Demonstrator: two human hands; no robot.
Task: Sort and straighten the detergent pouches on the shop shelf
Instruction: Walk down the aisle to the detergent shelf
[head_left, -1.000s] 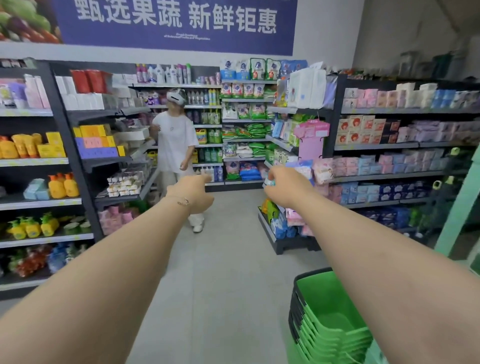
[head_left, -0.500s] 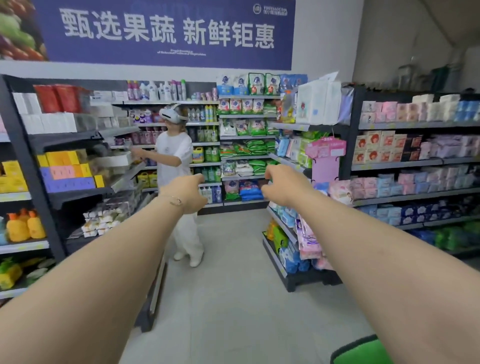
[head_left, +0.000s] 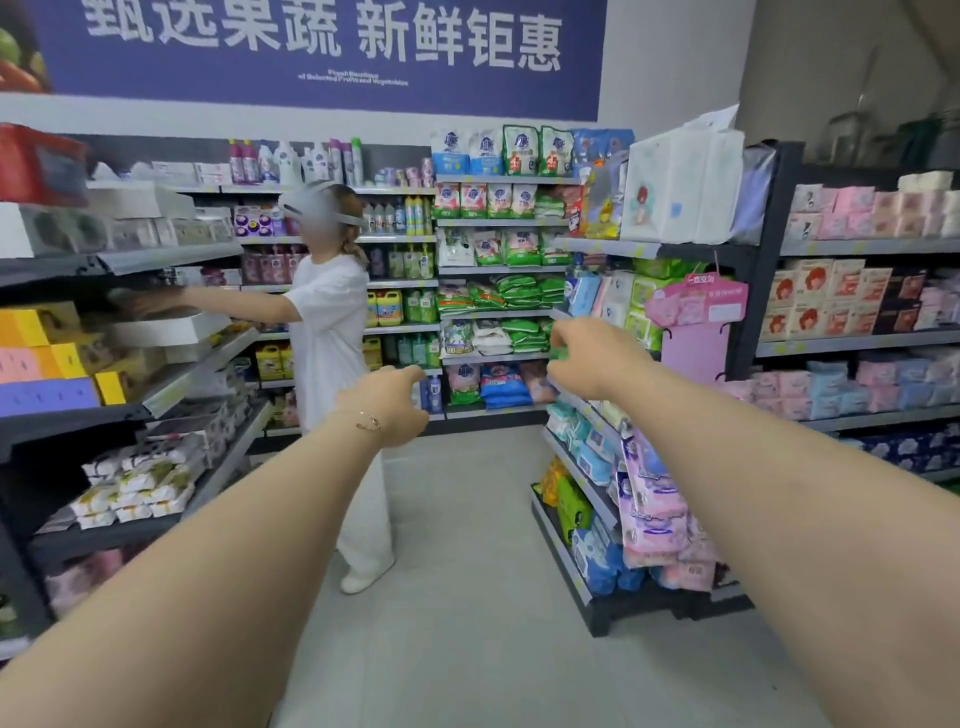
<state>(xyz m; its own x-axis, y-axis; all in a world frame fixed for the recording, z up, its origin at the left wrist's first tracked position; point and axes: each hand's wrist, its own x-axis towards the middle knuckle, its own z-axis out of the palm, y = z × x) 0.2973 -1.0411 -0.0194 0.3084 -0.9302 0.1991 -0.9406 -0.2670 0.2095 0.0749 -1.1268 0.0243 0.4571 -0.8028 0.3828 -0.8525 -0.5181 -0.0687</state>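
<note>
Hands first: the left hand is stretched forward, fingers loosely bent and holding nothing. The right hand is curled, and I cannot tell whether it pinches anything. Well beyond both, the detergent pouches sit on the back shelf, some upright, the green ones slumped in flat stacks. They look soft, saggy and fairly heavy, so I'd grip both side edges near the top seam.

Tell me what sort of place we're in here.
Most likely a small supermarket aisle: metal shelves stocked with packaged goods, detergent pouches at the far end, and a big printed banner across the wall above.
</note>
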